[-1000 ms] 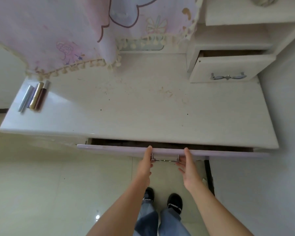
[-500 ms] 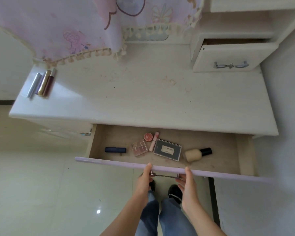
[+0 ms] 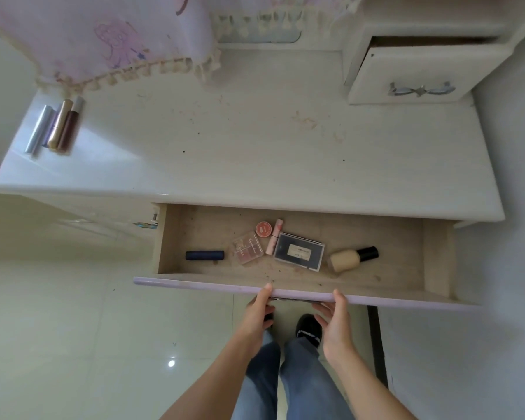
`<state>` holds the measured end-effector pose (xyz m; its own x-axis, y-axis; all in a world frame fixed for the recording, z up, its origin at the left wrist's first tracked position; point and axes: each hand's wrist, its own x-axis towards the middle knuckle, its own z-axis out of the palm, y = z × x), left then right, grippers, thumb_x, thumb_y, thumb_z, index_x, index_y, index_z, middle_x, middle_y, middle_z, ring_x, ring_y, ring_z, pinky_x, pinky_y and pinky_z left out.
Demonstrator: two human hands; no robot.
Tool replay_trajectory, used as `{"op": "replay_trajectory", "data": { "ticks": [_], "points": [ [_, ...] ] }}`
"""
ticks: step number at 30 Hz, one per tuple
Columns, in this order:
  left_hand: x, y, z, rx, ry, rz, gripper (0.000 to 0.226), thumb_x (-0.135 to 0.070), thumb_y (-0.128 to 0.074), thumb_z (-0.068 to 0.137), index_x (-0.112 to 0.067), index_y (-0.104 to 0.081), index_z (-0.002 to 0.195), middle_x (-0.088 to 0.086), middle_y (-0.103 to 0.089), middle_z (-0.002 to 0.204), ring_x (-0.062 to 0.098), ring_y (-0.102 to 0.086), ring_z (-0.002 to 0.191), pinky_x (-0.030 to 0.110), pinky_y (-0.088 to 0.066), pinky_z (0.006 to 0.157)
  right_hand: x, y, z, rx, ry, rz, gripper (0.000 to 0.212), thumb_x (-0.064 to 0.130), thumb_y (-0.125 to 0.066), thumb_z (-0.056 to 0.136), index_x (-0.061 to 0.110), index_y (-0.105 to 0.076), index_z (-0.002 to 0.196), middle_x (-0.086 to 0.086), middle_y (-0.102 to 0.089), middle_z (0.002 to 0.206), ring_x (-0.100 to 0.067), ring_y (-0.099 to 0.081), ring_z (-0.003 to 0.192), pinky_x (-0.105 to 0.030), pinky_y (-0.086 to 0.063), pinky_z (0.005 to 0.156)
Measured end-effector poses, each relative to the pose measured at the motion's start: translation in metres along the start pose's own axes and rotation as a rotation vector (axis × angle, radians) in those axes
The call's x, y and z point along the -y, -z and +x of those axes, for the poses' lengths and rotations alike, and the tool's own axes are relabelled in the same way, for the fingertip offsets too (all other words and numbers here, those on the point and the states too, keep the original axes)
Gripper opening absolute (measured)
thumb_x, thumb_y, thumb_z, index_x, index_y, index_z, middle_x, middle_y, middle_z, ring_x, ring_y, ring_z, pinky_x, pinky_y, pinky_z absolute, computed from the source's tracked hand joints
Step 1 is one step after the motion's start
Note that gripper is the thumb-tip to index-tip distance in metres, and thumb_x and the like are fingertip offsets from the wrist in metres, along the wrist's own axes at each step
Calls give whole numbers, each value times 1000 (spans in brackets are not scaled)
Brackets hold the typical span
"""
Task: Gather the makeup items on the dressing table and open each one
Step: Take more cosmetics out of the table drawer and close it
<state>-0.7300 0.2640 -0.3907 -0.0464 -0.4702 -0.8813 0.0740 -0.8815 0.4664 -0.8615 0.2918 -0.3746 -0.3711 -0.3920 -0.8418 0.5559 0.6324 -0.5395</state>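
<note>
Drawer (image 3: 194,284) farther out; left hand (image 3: 256,313) and right hand (image 3: 335,325), grip round its front edge

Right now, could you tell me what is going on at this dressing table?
A person holds the front of the pulled-out drawer with the left hand and right hand, thumbs on its top edge. Inside lie a dark tube, palette, round red pot, pink tube, black compact and foundation bottle, all closed. Several tubes lie on the tabletop, far left.
</note>
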Motion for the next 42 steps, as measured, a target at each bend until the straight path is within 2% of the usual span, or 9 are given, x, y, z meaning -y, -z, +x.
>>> {"op": "replay_trajectory", "data": {
  "ticks": [14, 19, 21, 26, 29, 32, 34, 38, 42],
  "points": [
    [13, 14, 18, 56, -21, 20, 33, -32, -43, 94, -8, -44, 116, 11, -51, 118, 22, -50, 110, 35, -42, 96, -10, -2, 16, -22, -15, 90, 22, 25, -33, 96, 19, -51, 86, -5, -57, 88, -24, -52, 99, -39, -35, 101],
    [10, 10, 9, 62, 0, -10, 34, -36, -41, 94, -12, -42, 118, 7, -49, 120, 19, -48, 111, 33, -40, 90, -8, -3, 9, 4, -34, 88, 30, 30, -31, 97, 12, -48, 114, -14, -58, 110, -30, -49, 114, -42, -33, 105],
    [7, 10, 4, 68, 4, 11, 37, -38, -40, 94, -13, -42, 119, 6, -50, 120, 19, -47, 112, 33, -40, 89, -6, -5, 1, -2, -53, 65, 35, 33, -32, 97, 13, -45, 123, -8, -59, 102, -27, -49, 113, -44, -31, 109],
    [0, 19, -19, 121, -11, 80, 29, -37, -41, 95, -19, -44, 117, -2, -53, 114, 19, -48, 115, 34, -44, 92, -7, -3, -15, 17, -62, -54, 41, 36, -36, 96, 15, -40, 131, -6, -48, 117, -29, -47, 120, -46, -35, 106],
    [-2, 29, -36, 112, 8, 183, 26, -32, -47, 94, -16, -51, 115, 6, -59, 115, 21, -56, 108, 35, -45, 94, -3, -8, -24, 17, -107, -272, 38, 33, -41, 96, 11, -47, 126, -7, -53, 119, -26, -54, 107, -39, -43, 91],
    [-12, 41, -56, 53, -57, 224, 10, -16, -53, 92, -11, -60, 98, 9, -63, 93, 16, -59, 80, 16, -49, 67, 7, -13, -36, 131, -113, -523, 24, 26, -47, 94, 9, -56, 109, -7, -62, 98, -22, -58, 92, -30, -44, 76],
    [-24, 54, -70, -52, -144, 250, 11, -13, -57, 89, -11, -62, 98, 6, -65, 91, 13, -58, 77, 16, -46, 60, 22, -22, -46, 250, -65, -628, 15, 22, -48, 94, 13, -59, 99, -5, -63, 90, -17, -58, 82, -23, -43, 65],
    [-48, 76, -92, -230, -296, 293, 15, -14, -59, 88, -13, -62, 103, 4, -67, 92, 11, -60, 80, 15, -43, 64, 55, -40, -58, 455, 108, -737, 12, 16, -49, 93, 15, -59, 86, -3, -64, 83, -12, -58, 70, -15, -43, 59],
    [-72, 84, -99, -332, -403, 370, 12, -14, -59, 87, -18, -60, 99, 6, -67, 96, 14, -62, 89, 23, -49, 80, 76, -55, -49, 510, 203, -828, 10, 15, -53, 91, 18, -59, 83, -4, -64, 85, -15, -59, 77, -21, -47, 70]
  ]
}}
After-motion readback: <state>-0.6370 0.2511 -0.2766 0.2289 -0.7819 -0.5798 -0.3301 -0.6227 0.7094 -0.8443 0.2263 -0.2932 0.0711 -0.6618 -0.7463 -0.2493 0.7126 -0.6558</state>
